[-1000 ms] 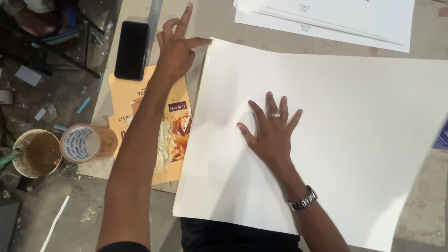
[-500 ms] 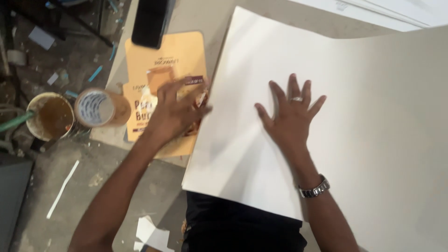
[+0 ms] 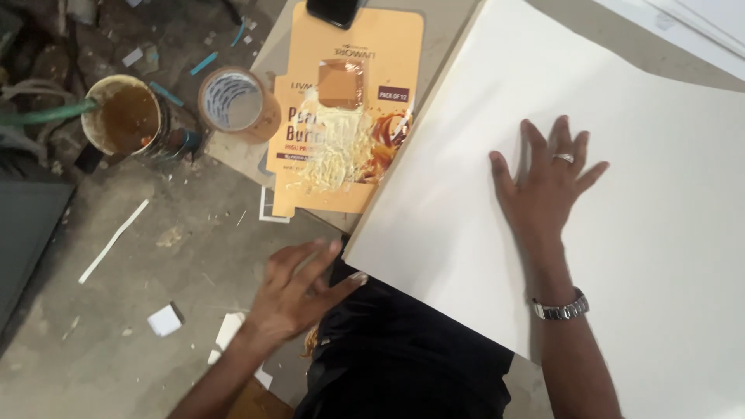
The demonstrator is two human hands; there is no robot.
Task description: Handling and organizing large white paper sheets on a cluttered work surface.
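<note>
Dusty concrete floor [image 3: 140, 310] bears smooth white sheet [image 3: 621, 194] under flat right hand [image 3: 547, 182].

Lying flat on the work surface, left of the large white sheet: a flattened orange cardboard package [image 3: 353, 109] with notched corners, carrying dark lettering, a small purple label patch at its right side, a brown square picture near the top, and a smear of pale yellowish paste across its middle. Resting at the package's top edge, partly cut off by the frame: a black phone with a dark screen [image 3: 334, 11].
</note>
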